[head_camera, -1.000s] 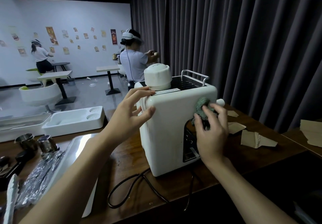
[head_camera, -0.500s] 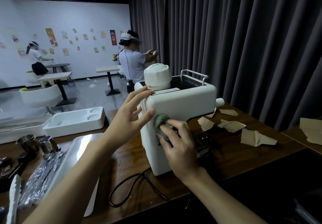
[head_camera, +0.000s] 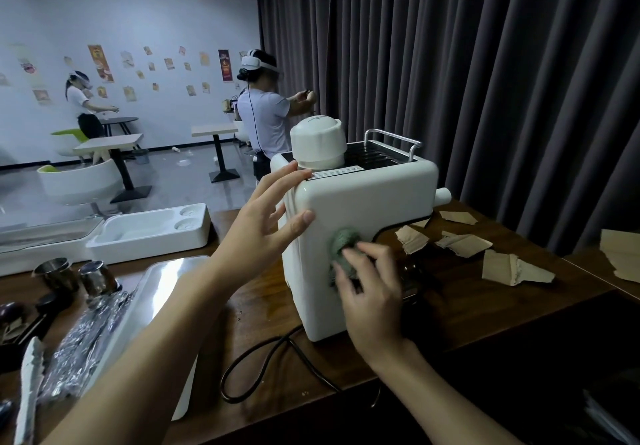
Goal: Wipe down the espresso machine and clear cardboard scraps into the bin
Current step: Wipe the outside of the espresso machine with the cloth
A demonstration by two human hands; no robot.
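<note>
A white espresso machine [head_camera: 363,202] stands on the dark wooden counter [head_camera: 270,309], a white cup upside down on its top. My left hand [head_camera: 266,223] braces its near upper corner with straight fingers and thumb. Against the machine's side panel my right hand [head_camera: 372,288] presses a bunched green cloth [head_camera: 343,242], fingers curled over it. Several torn cardboard scraps [head_camera: 512,266] lie on the counter to the right of the machine. No bin is in view.
A black power cord [head_camera: 277,354] loops on the counter in front of the machine. Left of it lie a white tray [head_camera: 152,233], a metal tray, foil, and two steel cups [head_camera: 97,275]. Dark curtains hang behind. Two people stand at the back.
My right hand has swept the cloth from the machine's front opening leftward onto the side panel, then shifted slightly. My left hand has stayed on the corner.
</note>
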